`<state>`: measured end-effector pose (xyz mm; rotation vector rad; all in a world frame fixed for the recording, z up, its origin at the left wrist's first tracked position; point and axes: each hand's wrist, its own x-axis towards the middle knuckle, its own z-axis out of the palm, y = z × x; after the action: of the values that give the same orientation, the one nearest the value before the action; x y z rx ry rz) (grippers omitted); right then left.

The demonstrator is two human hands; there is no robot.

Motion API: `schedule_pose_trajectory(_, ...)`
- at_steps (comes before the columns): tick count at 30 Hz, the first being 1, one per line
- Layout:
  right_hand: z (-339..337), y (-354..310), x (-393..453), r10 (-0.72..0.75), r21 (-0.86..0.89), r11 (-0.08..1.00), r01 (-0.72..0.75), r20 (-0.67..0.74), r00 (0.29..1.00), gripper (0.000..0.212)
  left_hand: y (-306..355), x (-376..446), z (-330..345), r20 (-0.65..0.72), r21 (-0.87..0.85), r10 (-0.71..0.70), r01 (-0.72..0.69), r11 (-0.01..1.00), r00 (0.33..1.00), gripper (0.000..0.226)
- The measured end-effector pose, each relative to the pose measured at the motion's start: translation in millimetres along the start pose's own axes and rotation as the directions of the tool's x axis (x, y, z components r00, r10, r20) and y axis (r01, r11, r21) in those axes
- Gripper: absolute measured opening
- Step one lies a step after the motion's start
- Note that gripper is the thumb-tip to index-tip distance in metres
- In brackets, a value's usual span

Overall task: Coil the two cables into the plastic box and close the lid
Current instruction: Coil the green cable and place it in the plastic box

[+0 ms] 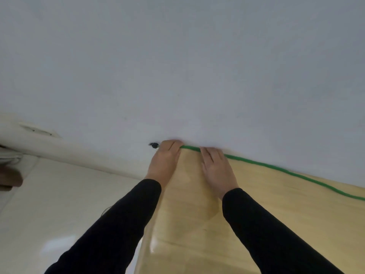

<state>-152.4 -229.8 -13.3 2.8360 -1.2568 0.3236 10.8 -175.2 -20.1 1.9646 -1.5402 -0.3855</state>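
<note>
In front of you a plain white wall (pixel 177 66) fills the whole upper half of the view, and it meets the far edge of a pale, light-wood tabletop (pixel 296 214) that runs down to the lower right. To your left you see a cream-coloured, glossy floor (pixel 59 204) with soft reflections, bordered along the wall by a rounded off-white skirting (pixel 65 149). At the far left edge sits a blurred brown object (pixel 9 177) that you cannot identify.
</note>
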Motion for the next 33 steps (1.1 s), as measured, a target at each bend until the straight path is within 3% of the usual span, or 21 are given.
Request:
schedule_pose_trajectory(6,5,2,7,0.093,0.059,0.994,-0.089,-0.056,0.994,0.022,3,4,-6,-0.007,-0.035,0.050,-0.050,0.998,0.999,0.040)
schedule_pose_trajectory(8,-4,3,7,0.133,0.095,0.988,-0.125,-0.078,0.988,0.013,9,3,-13,-0.005,-0.096,0.012,-0.012,0.995,1.000,0.032)
schedule_pose_trajectory(10,-20,3,6,0.150,0.168,0.977,-0.134,-0.085,0.985,0.019,20,3,-24,-0.028,-0.173,-0.007,0.002,0.985,1.000,0.030)
schedule_pose_trajectory(13,-54,4,6,0.184,0.309,0.942,-0.133,-0.141,0.973,0.023,36,8,-40,-0.158,-0.246,0.045,-0.084,0.966,0.986,0.019)
schedule_pose_trajectory(16,-96,6,8,0.249,0.519,0.846,-0.121,-0.184,0.951,0.025,59,9,-57,-0.227,-0.295,0.057,-0.124,0.947,0.972,0.019)
schedule_pose_trajectory(22,-190,24,4,0.314,0.681,0.732,-0.035,-0.292,0.904,0.020,140,-11,-80,-0.116,-0.601,-0.025,-0.050,0.798,0.993,0.018)
schedule_pose_trajectory(25,-234,44,-5,0.301,0.700,0.714,0.013,-0.323,0.897,0.020,196,-18,-92,-0.064,-0.803,-0.072,-0.009,0.597,0.995,0.028)
schedule_pose_trajectory(28,-262,67,-32,0.284,0.757,0.652,0.035,-0.287,0.915,0.025,254,-19,-115,-0.022,-0.971,-0.169,0.019,0.238,0.985,0.032)
schedule_pose_trajectory(31,-269,94,-66,0.306,0.784,0.620,0.011,-0.256,0.917,0.030,294,-20,-136,0.031,-0.986,-0.134,0.008,-0.166,0.991,0.033)
schedule_pose_trajectory(33,-273,114,-87,0.328,0.791,0.612,-0.011,-0.242,0.913,0.033,322,-26,-139,0.005,-0.944,-0.064,-0.016,-0.330,0.998,0.033)
